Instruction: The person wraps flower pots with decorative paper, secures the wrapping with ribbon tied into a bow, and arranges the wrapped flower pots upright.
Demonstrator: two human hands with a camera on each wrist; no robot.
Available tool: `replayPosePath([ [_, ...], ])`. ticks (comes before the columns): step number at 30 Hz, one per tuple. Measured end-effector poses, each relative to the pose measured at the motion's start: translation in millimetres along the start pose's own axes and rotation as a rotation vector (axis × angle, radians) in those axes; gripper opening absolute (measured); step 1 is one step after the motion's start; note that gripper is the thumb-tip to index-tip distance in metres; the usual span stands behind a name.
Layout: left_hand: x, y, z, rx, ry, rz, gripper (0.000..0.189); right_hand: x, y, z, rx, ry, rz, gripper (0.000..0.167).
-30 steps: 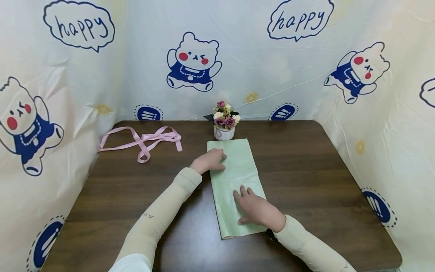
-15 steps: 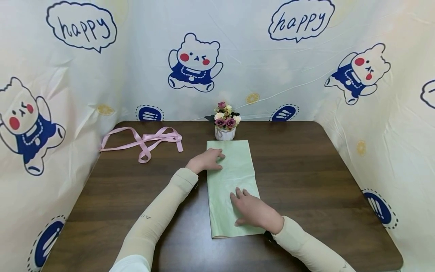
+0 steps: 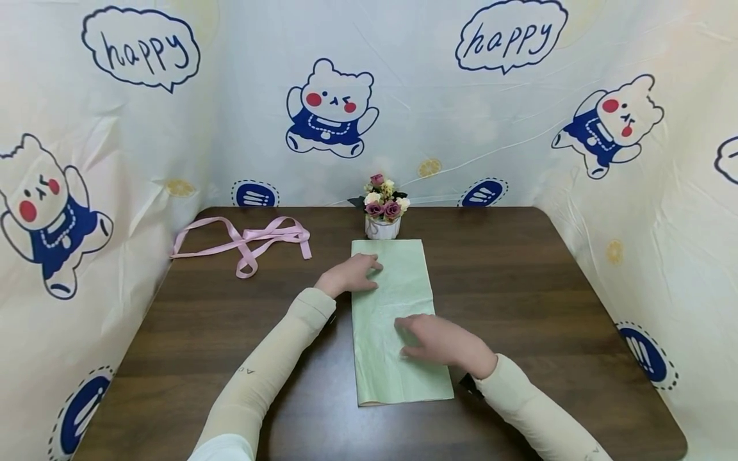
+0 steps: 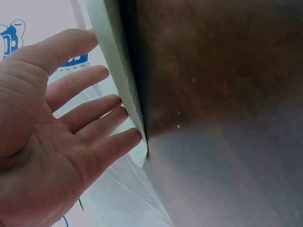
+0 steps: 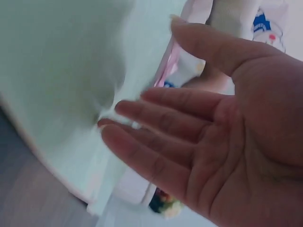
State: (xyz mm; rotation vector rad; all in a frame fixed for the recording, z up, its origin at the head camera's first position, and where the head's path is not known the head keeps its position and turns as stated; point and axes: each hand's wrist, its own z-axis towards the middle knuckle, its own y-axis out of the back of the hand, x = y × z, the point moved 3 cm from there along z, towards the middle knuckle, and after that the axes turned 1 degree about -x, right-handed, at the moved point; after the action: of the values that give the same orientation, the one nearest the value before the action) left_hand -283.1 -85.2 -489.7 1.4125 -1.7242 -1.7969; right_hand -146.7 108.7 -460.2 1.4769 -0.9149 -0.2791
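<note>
A folded pale green sheet (image 3: pixel 392 294), paper-like, lies lengthwise on the brown wooden table. My left hand (image 3: pixel 350 274) touches its upper left part with loosely spread fingers. In the left wrist view, those fingertips (image 4: pixel 135 135) meet the sheet's thick folded edge (image 4: pixel 124 71). Over the lower right half of the sheet is my right hand (image 3: pixel 441 339), slightly blurred. In the right wrist view, its fingers (image 5: pixel 165 120) are extended and hold nothing. Whether they touch the surface there cannot be told.
A small white pot of artificial flowers (image 3: pixel 383 214) stands just beyond the sheet's far end. Loops of pink ribbon (image 3: pixel 248 240) lie at the back left of the table (image 3: pixel 519 288). A printed curtain (image 3: pixel 432 115) surrounds the back and sides.
The sheet's near end has swung left, so it lies straighter. My right hand first shifted left with it, then moved up and right. The left hand shifted slightly left.
</note>
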Motion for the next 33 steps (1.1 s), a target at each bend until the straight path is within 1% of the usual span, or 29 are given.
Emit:
replayPosePath([
  [1,-0.2,-0.7,-0.2,-0.005,-0.002,0.000,0.048,-5.3,2.8,0.4,-0.013,0.003,0.022,0.049],
  [3,-1.2,-2.0,0.0,-0.025,-0.018,0.002,0.046,-17.8,9.2,0.8,-0.044,-0.020,0.060,0.044],
  [6,-3.1,-3.2,0.1,-0.069,-0.050,0.009,0.044,-40.7,17.8,2.3,-0.094,-0.126,0.109,0.037],
  [9,-6.2,-3.3,-1.1,-0.116,-0.088,0.003,0.036,-64.8,23.2,3.5,-0.136,-0.276,0.151,0.027],
  [10,-7.3,-3.5,-2.0,-0.122,-0.096,-0.009,0.033,-71.4,24.2,4.0,-0.146,-0.318,0.165,0.025],
  [12,-9.8,-4.5,-4.5,-0.122,-0.112,-0.036,0.021,-82.9,23.4,5.4,-0.158,-0.375,0.201,0.021],
  [14,-12.3,-6.9,-8.0,-0.103,-0.129,-0.067,0.010,-91.2,20.0,7.2,-0.163,-0.415,0.228,0.020],
  [18,-15.8,-13.7,-15.1,-0.041,-0.152,-0.084,0.012,-100.9,10.5,12.2,-0.158,-0.445,0.262,0.022],
  [21,-16.6,-17.0,-18.4,-0.014,-0.153,-0.080,0.014,-103.8,6.6,14.7,-0.153,-0.454,0.269,0.025],
  [27,-16.3,-18.2,-19.2,-0.040,-0.152,-0.108,0.014,-102.1,11.7,16.0,-0.166,-0.431,0.288,0.026],
  [33,-13.9,-16.9,-19.0,-0.041,-0.139,-0.132,0.016,-94.6,25.7,16.8,-0.197,-0.400,0.361,0.023],
])
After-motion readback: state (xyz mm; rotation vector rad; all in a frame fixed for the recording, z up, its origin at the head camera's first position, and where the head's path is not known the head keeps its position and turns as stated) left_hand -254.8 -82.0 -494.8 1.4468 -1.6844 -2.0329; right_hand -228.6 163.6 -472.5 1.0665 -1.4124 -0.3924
